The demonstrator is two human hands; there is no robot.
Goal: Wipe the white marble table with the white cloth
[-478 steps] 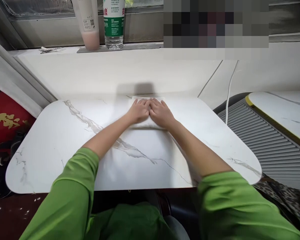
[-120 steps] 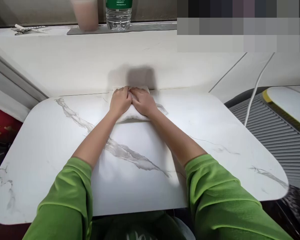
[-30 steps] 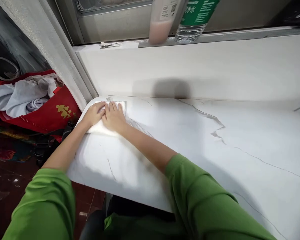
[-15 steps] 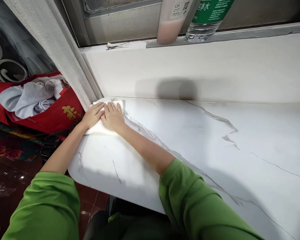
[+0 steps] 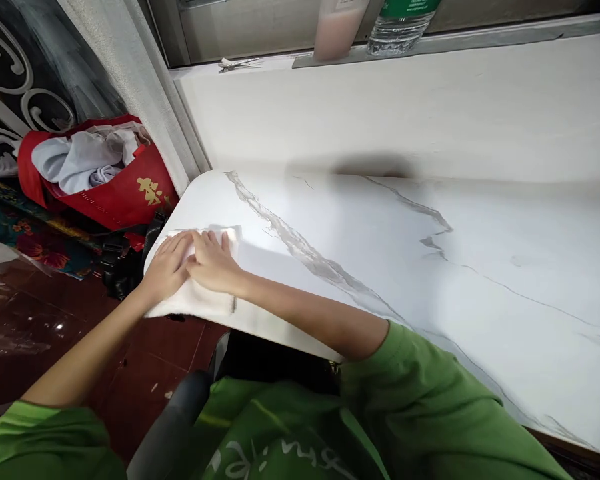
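A folded white cloth (image 5: 200,301) lies at the near left corner of the white marble table (image 5: 380,260). My left hand (image 5: 166,267) and my right hand (image 5: 211,261) lie side by side on top of it, fingers stretched flat and pressing it down. The cloth reaches the table's near edge. Both my sleeves are green.
A red bag (image 5: 100,180) stuffed with pale clothes stands on the floor left of the table. On the window ledge stand a pink-bottomed tube (image 5: 336,30) and a water bottle (image 5: 398,27), with a hair clip (image 5: 237,63) beside them. A black chair arm (image 5: 175,420) is near my lap.
Both hands have slid the cloth from the table's far left corner toward me, to the near left corner. The view has tilted further down.
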